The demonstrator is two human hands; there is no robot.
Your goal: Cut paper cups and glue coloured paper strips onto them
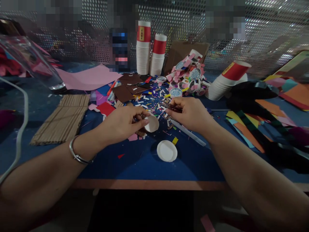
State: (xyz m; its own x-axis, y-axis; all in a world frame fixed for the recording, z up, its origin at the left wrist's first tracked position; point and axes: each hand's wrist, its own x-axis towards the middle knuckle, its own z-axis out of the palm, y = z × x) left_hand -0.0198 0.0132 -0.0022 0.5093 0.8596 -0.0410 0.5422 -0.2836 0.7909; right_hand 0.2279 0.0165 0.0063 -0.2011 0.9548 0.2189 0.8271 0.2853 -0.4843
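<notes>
A perforated metal screen (183,21) stands behind a blue table (113,169) covered in craft litter. The left hand (120,124) pinches a shallow white cup piece (152,124) between thumb and fingers, its round face tipped up in front of the fingertips. Across a small gap, the right hand (193,111) has its fingers curled around a dark tool (169,106), perhaps scissors; whether the blades are spread is too dim to tell. The step in hand looks like close work on that cup piece, with one hand steadying and the other bearing the tool; a next move would call for a light pinch that does not crush the thin wall, and a tool kept clear of the left thumb. Just nearer the body than the fingers lies a second white piece (167,151), beside a yellow scrap (175,140). A pale strip (189,133) slants out below the right fingers, and paper clippings (146,102) spread beyond both hands. Farther out, corrugated cardboard (62,119) lies left of the left fingers, while a pink-and-white heap (190,75) and a leaning cup stack (218,88) rise past the right ones.
</notes>
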